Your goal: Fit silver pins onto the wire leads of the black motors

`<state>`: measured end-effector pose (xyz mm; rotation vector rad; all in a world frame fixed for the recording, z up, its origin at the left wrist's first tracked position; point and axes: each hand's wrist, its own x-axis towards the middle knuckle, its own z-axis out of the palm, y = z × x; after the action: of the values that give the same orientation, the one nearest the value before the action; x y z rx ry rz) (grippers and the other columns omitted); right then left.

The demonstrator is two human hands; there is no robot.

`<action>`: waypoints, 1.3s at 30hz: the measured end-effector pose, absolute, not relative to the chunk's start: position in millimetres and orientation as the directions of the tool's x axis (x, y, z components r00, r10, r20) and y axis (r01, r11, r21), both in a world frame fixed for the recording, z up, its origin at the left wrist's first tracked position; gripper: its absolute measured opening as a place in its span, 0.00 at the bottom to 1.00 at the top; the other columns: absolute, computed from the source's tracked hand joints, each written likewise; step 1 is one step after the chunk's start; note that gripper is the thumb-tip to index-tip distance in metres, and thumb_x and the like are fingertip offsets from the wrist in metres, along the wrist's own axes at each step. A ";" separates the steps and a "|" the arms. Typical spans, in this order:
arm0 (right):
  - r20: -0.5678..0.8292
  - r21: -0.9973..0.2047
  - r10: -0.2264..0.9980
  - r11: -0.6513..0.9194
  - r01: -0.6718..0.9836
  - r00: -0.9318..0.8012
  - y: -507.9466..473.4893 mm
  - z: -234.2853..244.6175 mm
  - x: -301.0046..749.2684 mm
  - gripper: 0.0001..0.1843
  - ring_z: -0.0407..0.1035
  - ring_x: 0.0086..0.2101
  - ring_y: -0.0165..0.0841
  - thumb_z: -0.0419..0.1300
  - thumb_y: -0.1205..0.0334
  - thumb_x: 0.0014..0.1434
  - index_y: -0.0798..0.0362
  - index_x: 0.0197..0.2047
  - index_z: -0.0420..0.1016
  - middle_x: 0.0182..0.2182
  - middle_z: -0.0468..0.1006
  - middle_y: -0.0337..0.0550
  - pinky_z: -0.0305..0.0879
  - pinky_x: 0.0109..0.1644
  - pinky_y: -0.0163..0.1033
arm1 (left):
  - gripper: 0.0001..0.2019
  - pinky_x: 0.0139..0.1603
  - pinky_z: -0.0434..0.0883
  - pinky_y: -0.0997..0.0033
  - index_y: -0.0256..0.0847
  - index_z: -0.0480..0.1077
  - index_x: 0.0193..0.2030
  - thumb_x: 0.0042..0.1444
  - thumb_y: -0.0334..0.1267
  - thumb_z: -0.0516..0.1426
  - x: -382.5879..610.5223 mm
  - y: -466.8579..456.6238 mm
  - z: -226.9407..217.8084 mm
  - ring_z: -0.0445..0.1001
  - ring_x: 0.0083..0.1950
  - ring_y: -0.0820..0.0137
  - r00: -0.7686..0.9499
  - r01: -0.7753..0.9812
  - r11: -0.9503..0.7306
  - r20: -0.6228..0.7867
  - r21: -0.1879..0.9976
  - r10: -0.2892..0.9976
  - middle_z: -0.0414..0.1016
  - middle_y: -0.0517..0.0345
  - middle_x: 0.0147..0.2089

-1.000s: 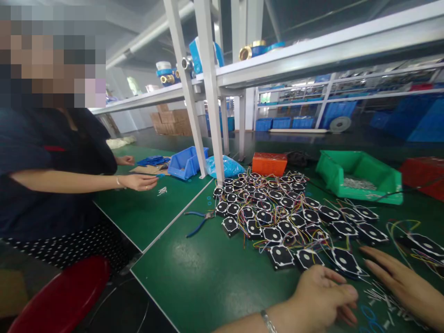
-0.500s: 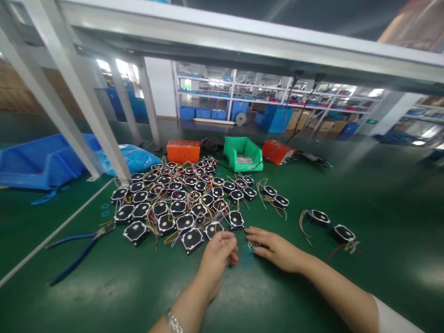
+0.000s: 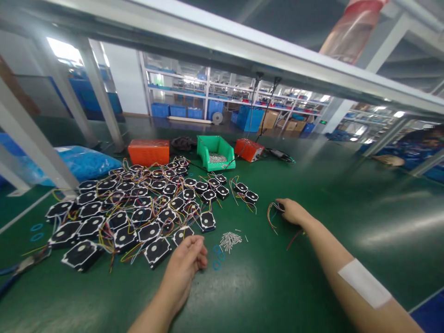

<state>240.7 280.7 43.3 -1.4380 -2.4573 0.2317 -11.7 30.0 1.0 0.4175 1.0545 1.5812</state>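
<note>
My left hand (image 3: 185, 263) hovers over the bench with its fingers curled in and its thumb against them; anything inside is hidden. It is nearest to the front edge of a large group of black-and-white square motors (image 3: 157, 251) with coloured wires. To the right, my right hand (image 3: 294, 212) has its fingers over a black motor (image 3: 278, 207), whose wires trail out on the left. Red wires (image 3: 294, 239) show below that wrist. Between the hands lie a small heap of thin metal pins (image 3: 229, 240) and several blue rings (image 3: 217, 265).
A green bin (image 3: 217, 159) of small metal parts stands at the back, between two orange boxes (image 3: 149, 152). Pliers (image 3: 26, 266) lie at far left. A blue plastic bag (image 3: 83, 164) sits behind the frame's posts. Two motors (image 3: 246, 192) lie apart in the middle.
My right hand has left the pins and moved right onto a motor, uncovering the pin heap. My left hand stays curled near the motors. The view has turned rightward.
</note>
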 end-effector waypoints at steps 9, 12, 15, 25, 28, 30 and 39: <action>0.087 -0.560 0.800 0.532 0.635 -0.593 205.6 82.6 185.8 0.23 0.63 0.43 0.34 0.60 0.68 0.47 0.57 0.47 0.59 0.44 0.65 0.46 0.62 0.49 0.38 | 0.14 0.27 0.62 0.75 0.34 0.63 0.39 0.48 0.39 0.59 -11.8 28.8 0.4 0.64 0.25 0.76 -0.244 -0.580 0.058 -0.241 0.812 0.939 0.68 0.60 0.28; 0.082 -0.954 0.560 0.283 0.097 -0.824 164.5 91.5 157.2 0.27 0.62 0.43 0.31 0.62 0.60 0.47 0.57 0.48 0.56 0.44 0.63 0.46 0.62 0.47 0.34 | 0.16 0.28 0.64 0.75 0.34 0.63 0.42 0.48 0.37 0.59 -10.6 27.4 3.7 0.66 0.28 0.75 -0.202 -0.606 0.068 -0.236 0.793 0.951 0.70 0.55 0.32; 0.118 -0.993 0.467 0.074 -0.095 -0.876 140.4 85.9 134.4 0.32 0.62 0.43 0.30 0.67 0.57 0.44 0.57 0.48 0.58 0.42 0.64 0.45 0.60 0.46 0.30 | 0.12 0.29 0.66 0.74 0.34 0.65 0.40 0.50 0.38 0.57 -9.2 26.4 3.9 0.68 0.30 0.73 -0.119 -0.665 0.076 -0.206 0.743 0.971 0.71 0.52 0.33; 0.102 -0.956 0.380 0.293 0.015 -0.919 114.2 55.4 108.3 0.27 0.60 0.44 0.31 0.66 0.72 0.43 0.55 0.47 0.63 0.43 0.65 0.41 0.56 0.50 0.35 | 0.18 0.29 0.69 0.76 0.34 0.70 0.37 0.40 0.43 0.64 -14.6 18.5 4.3 0.70 0.31 0.71 -0.007 -0.814 0.048 -0.092 0.579 0.996 0.72 0.54 0.31; 0.151 -0.791 0.456 0.587 0.169 -0.877 119.4 64.7 110.4 0.30 0.56 0.48 0.29 0.62 0.82 0.43 0.54 0.49 0.63 0.47 0.62 0.40 0.50 0.55 0.33 | 0.18 0.23 0.67 0.77 0.36 0.69 0.34 0.38 0.43 0.65 -26.7 18.1 7.6 0.71 0.26 0.71 -0.099 -0.805 0.011 -0.153 0.593 0.983 0.72 0.56 0.27; 0.101 -0.623 0.534 0.692 0.365 -0.839 130.0 64.0 113.2 0.20 0.59 0.43 0.27 0.60 0.82 0.46 0.55 0.42 0.68 0.41 0.65 0.39 0.55 0.49 0.30 | 0.18 0.22 0.68 0.76 0.36 0.68 0.33 0.38 0.44 0.65 -34.0 19.5 9.5 0.71 0.26 0.70 -0.199 -0.793 -0.033 -0.206 0.609 0.958 0.73 0.56 0.28; -0.079 -0.210 0.477 0.850 0.483 -0.875 135.2 23.4 115.8 0.06 0.60 0.36 0.32 0.65 0.69 0.50 0.57 0.30 0.71 0.31 0.67 0.41 0.49 0.38 0.34 | 0.12 0.28 0.71 0.74 0.34 0.67 0.34 0.46 0.40 0.60 -26.2 28.5 10.8 0.73 0.33 0.67 -0.359 -0.704 -0.064 -0.276 0.707 0.891 0.73 0.52 0.33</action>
<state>115.8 135.2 23.4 -0.7899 -3.0444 0.3553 -26.2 28.5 10.8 0.2758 0.9482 1.7015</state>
